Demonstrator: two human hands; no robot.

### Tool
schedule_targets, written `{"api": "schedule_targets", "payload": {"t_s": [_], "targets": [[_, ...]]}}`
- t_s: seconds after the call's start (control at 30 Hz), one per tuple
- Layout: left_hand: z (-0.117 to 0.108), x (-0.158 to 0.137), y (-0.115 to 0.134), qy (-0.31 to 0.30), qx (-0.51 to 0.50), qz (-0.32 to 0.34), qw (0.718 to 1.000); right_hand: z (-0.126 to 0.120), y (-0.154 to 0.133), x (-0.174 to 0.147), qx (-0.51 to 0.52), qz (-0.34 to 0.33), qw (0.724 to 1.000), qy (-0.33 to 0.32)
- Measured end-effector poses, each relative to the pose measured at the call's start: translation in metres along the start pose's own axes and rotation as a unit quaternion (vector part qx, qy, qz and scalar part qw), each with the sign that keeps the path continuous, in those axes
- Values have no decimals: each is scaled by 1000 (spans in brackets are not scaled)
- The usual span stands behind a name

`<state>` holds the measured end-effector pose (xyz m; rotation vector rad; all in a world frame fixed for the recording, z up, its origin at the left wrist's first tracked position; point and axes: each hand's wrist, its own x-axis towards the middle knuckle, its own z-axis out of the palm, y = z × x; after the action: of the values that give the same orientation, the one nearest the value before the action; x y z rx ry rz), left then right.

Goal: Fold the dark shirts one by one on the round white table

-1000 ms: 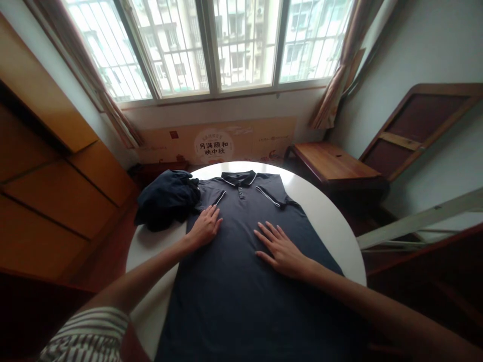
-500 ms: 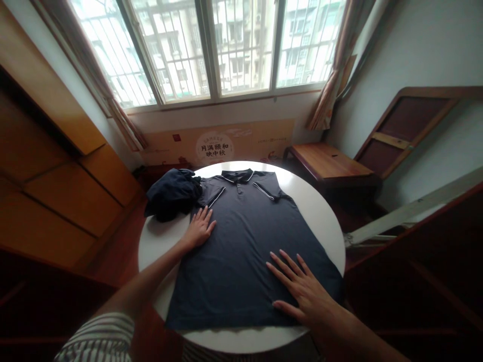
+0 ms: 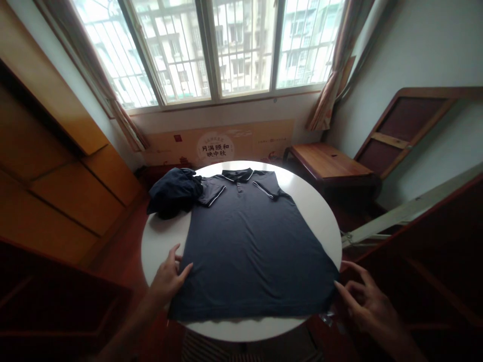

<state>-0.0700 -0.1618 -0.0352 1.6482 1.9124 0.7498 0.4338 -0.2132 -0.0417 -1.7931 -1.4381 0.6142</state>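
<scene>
A dark grey-blue polo shirt (image 3: 249, 241) lies spread flat, its collar toward the window and its hem toward me. White piping trims the collar and sleeves. At the shirt's left side edge is my left hand (image 3: 168, 279), thumb over the fabric and fingers apart from it. My right hand (image 3: 368, 299) has its thumb tip at the lower right edge of the shirt, with the index finger stretched out above and a gap between the two. A bunched dark navy cloth (image 3: 174, 191) sits by the left sleeve.
The shirt rests on a round white table (image 3: 164, 241). Behind stands a low wooden stool or chair seat (image 3: 328, 160); dark red furniture (image 3: 433, 271) borders the right. Wooden cabinets (image 3: 64, 186) line the left, and a barred window (image 3: 241, 48) fills the back.
My left hand has come off the shirt's upper left and moved down to its left edge. My right hand has slid right, from lying flat on the lower front to the right edge.
</scene>
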Motion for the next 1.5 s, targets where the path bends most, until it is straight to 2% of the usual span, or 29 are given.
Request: {"api": "schedule_targets", "payload": {"t_s": [0.07, 0.13, 0.23, 0.3, 0.4, 0.47, 0.5, 0.57, 0.67, 0.7, 0.77, 0.83, 0.9, 1.0, 1.13, 1.37, 1.43, 1.5], "targets": [[-6, 0, 4, -88, -93, -54, 990, -2, -15, 7, -41, -50, 998, 23], [-10, 3, 6, -137, -168, -85, 973, 3, -34, 14, -63, -98, 993, 31], [-10, 7, 14, -160, -247, -113, 949, 27, -74, 15, -55, -166, 983, -53], [-6, 8, 25, -174, -300, -122, 930, 53, -106, 6, -56, -231, 962, -138], [1, 6, 47, -176, -381, -117, 900, 103, -152, -19, -62, -335, 910, -235], [6, 3, 59, -190, -420, -103, 881, 137, -176, -36, -51, -371, 887, -271], [7, 2, 62, -199, -428, -94, 877, 153, -186, -42, -47, -373, 885, -274], [8, 2, 62, -214, -408, -79, 884, 179, -199, -49, -41, -354, 898, -259], [2, 18, 51, -214, -277, -42, 936, 196, -208, -47, -41, -329, 913, -237], [-2, 29, 48, -192, -215, -21, 957, 196, -209, -44, -45, -328, 915, -231], [-9, 61, 43, -104, -100, 15, 989, 192, -209, -38, -48, -326, 920, -215], [-13, 101, 46, -4, -20, 9, 1000, 185, -208, -34, -30, -319, 928, -189], [-12, 142, 56, 33, 36, -35, 998, 177, -207, -31, 4, -316, 935, -163], [-2, 193, 77, 52, 63, -78, 994, 168, -205, -27, 51, -311, 941, -123], [18, 239, 103, 70, 60, -104, 990, 157, -200, -21, 78, -303, 945, -99], [35, 273, 128, 85, 46, -124, 988, 138, -190, -16, 114, -306, 941, -87], [34, 281, 140, 90, 47, -108, 989, 130, -185, -13, 125, -300, 942, -84], [33, 293, 160, 93, 45, -63, 993, 121, -180, -11, 137, -284, 946, -75]]}}
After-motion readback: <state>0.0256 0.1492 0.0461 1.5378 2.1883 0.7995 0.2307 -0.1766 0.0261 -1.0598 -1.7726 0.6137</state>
